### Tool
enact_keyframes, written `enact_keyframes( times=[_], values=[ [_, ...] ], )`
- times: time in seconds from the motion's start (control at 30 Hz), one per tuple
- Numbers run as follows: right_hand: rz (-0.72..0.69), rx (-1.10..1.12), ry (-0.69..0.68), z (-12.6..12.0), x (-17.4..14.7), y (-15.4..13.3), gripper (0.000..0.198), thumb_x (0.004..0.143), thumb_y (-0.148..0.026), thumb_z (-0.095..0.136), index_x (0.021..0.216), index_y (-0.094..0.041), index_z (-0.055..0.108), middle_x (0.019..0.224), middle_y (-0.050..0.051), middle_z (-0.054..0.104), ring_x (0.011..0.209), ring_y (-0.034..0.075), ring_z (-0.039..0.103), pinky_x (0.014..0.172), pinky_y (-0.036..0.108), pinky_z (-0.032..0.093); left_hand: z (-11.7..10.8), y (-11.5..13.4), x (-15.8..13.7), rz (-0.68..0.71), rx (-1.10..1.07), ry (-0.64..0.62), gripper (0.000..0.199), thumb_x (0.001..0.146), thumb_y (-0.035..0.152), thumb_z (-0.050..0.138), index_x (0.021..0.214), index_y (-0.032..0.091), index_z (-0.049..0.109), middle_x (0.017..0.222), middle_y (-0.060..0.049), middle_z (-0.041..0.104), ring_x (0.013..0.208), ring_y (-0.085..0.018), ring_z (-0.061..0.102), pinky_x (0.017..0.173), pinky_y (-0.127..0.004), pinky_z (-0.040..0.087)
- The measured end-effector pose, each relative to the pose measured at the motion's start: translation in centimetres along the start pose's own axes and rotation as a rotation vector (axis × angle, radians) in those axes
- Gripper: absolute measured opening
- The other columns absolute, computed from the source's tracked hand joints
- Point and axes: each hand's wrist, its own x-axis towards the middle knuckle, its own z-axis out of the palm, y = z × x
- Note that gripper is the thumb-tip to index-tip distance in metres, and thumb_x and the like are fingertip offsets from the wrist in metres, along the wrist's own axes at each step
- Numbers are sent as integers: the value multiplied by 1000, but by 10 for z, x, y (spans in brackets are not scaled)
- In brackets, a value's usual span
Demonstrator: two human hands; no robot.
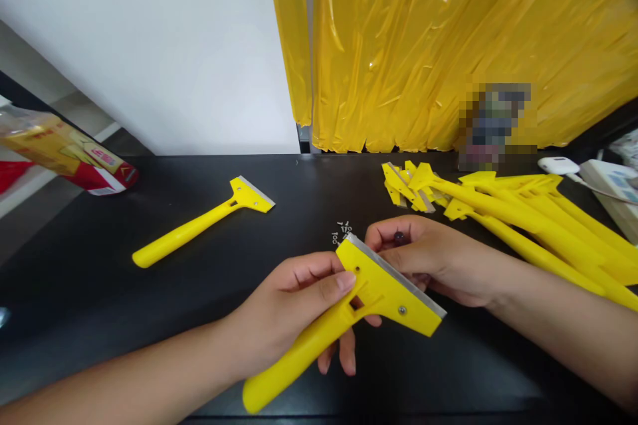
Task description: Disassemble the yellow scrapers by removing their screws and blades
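Observation:
My left hand (299,299) grips a yellow scraper (369,285) near its head, thumb on the front face. The scraper is tilted, its handle pointing down-left and its metal blade edge up-right. A screw sits in the right hole of the head; the left hole looks dark. Behind the blade, my right hand (428,255) is curled closed. A small dark round end shows between its fingers; the rest is hidden. Several small screws (341,231) lie on the table just beyond the scraper. Another yellow scraper (204,222) with a blade lies to the left.
Several yellow scraper handles (528,212) are piled at the right of the black table (199,332), with small yellow head pieces (399,182) beside them. A bottle (74,153) lies far left. A white power strip (613,192) is at right. Yellow plastic sheeting (399,46) hangs behind.

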Motion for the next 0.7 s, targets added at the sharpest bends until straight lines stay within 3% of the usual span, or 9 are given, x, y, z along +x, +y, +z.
enact_keyframes(
  times=[0.13,0.37,0.5,0.7],
  values=[
    [7,76,-27,-4,1,4,32,86,-46,84,89,-18,69,59,-7,45,51,6,28,47,22,18,0,1,1,38,31,52,25,105,42,70,107,18,74,98,-11,83,55,-12,74,46,-13,54],
    [-16,119,-79,-8,1,5,47,90,-60,79,82,-17,64,63,-5,43,53,7,28,48,25,15,-1,0,2,63,101,78,25,107,43,66,111,19,70,98,-10,81,54,-11,72,46,-13,53],
    [10,130,-116,-9,1,7,40,88,-54,84,94,-17,70,64,-6,44,53,6,27,48,23,14,-1,1,3,40,133,51,27,107,46,65,115,21,64,96,-9,81,54,-11,72,45,-13,52],
    [70,150,-149,-9,2,6,38,88,-51,85,97,-18,68,65,-8,43,53,5,25,48,22,14,-1,1,5,15,174,45,31,105,51,68,112,22,62,95,-8,81,51,-11,71,43,-14,51]
  ],
)
